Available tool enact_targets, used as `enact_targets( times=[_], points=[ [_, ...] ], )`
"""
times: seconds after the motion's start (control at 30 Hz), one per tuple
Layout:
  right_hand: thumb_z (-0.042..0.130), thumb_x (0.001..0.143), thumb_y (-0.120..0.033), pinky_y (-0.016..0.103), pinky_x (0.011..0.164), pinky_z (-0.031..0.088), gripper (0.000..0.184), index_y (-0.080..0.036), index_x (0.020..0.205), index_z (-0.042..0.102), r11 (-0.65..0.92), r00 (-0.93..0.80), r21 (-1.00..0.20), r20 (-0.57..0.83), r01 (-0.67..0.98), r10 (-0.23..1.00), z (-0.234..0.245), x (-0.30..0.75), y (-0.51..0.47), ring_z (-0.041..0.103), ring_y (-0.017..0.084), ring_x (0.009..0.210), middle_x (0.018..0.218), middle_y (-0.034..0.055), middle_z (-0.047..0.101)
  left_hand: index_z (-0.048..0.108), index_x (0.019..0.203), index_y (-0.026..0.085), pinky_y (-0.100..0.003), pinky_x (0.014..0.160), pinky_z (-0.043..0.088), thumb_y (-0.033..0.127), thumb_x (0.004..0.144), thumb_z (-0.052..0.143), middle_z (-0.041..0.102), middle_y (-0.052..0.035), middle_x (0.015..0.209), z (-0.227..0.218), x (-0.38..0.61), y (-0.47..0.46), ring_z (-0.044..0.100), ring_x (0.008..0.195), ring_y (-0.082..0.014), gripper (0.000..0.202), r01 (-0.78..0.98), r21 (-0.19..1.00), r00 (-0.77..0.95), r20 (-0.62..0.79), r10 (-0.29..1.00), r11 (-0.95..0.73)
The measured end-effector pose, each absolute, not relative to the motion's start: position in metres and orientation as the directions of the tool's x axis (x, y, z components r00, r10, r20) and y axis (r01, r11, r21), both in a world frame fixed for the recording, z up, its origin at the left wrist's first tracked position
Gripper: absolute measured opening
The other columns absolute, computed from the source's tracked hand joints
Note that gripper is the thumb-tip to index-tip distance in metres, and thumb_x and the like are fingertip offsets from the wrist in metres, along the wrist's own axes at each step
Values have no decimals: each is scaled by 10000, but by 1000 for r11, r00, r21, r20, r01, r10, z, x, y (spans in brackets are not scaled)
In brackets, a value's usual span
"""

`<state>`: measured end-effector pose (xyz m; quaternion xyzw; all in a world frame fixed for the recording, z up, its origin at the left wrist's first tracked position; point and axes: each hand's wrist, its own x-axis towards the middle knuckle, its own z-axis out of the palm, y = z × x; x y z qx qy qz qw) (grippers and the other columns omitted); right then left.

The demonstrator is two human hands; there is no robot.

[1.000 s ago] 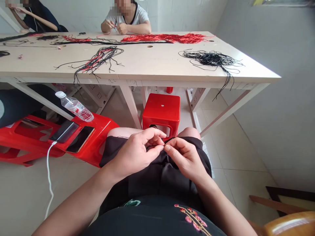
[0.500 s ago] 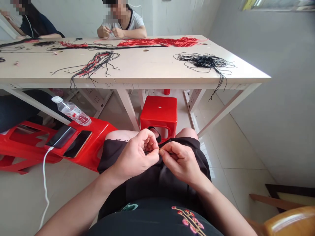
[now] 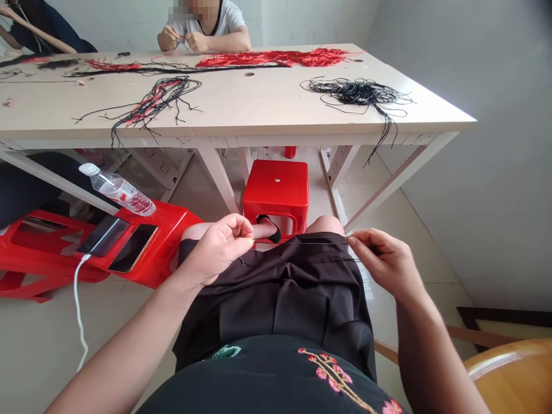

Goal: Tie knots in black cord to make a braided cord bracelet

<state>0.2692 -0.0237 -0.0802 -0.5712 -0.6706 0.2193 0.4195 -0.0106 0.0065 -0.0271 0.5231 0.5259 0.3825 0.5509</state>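
Dark thread (image 3: 314, 243): pinched in a narrow grip by left hand (image 3: 222, 244) and right hand (image 3: 386, 261), held straight above skirt (image 3: 297, 293).
Pull: best kept even, pinch points unslipped.
Skirt: near thread's tone; strands could be lost against it.
Red stool (image 3: 175, 221): bottle (image 3: 123, 192) carried, left.
Table (image 3: 254, 109): black cord tangle (image 3: 362, 92) spread ahead, ends overhung.

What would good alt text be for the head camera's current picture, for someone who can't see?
A seated person's left hand and right hand hold a thin thread stretched between them above the lap. Ahead, a pale table bears red cords and black cords, and a co-worker sits across it.
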Motion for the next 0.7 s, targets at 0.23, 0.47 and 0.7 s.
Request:
enact_targets(
  times=[0.23,0.47,0.7],
  points=[
    [575,821,-333,226,472,365,167,-185,762,624,157,102,-748,288,645,952,-83,307,-35,457,99,497,582,-7,552,643,820,141,-217,598,457,208,632,696,618,-16,705,-40,0,14,557,640,-102,207,304,919,283,-339,897,251],
    [573,815,-355,215,492,373,189,-187,737,611,139,70,-704,260,696,963,-92,325,-31,442,90,497,578,-21,542,656,700,168,-232,594,428,343,705,631,659,-22,704,-60,1,23,568,659,-144,177,594,790,254,-360,898,150],
    [575,764,-494,234,477,379,325,-174,744,626,-119,171,-770,-13,627,985,-158,382,-16,447,113,511,581,-11,536,582,651,150,-193,490,316,333,707,631,497,37,570,-61,-6,32,406,511,-71,197,500,822,158,-397,904,273]
  ],
)
